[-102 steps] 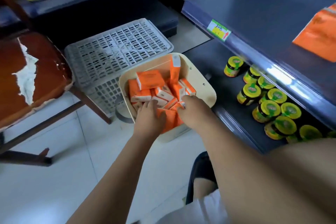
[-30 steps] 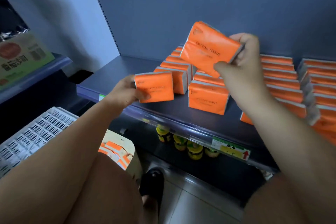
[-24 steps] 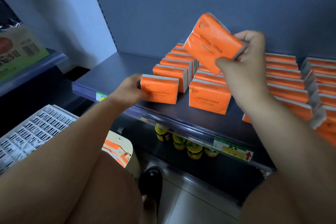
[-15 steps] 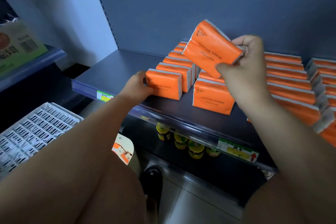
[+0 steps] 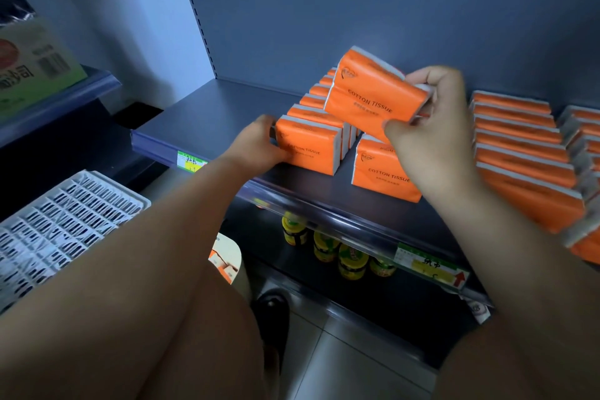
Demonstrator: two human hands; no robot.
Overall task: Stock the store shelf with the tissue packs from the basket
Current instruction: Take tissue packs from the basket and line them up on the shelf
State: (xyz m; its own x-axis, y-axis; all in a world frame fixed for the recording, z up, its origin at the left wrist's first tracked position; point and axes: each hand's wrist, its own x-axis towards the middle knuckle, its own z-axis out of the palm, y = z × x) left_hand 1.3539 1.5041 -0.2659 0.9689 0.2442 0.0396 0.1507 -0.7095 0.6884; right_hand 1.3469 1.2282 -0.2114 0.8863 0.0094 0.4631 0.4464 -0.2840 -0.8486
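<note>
My left hand [image 5: 259, 143] grips the left end of an orange tissue pack [image 5: 311, 153] that stands on the dark shelf [image 5: 207, 120] at the front of a row of packs. In the air above the neighbouring row, my right hand [image 5: 431, 136] holds a second orange tissue pack [image 5: 370, 97], tilted. Right under it stands that row's front pack [image 5: 380, 175]. Further rows of orange packs [image 5: 519, 146] fill the shelf's right side. Down by my knee, the cream basket [image 5: 232, 256] shows a few orange packs inside.
Yellow-lidded jars [image 5: 337, 247] stand on the lower shelf. A white plastic crate [image 5: 61, 224] lies upside down at the left. A green carton [image 5: 32, 65] sits on the left-hand shelf. Price tags [image 5: 431, 266] line the shelf edge. The shelf's left part is bare.
Both hands took packs from the basket and rose to the shelf. The left pack went from mid-air down onto the shelf against its row; the right pack dropped lower.
</note>
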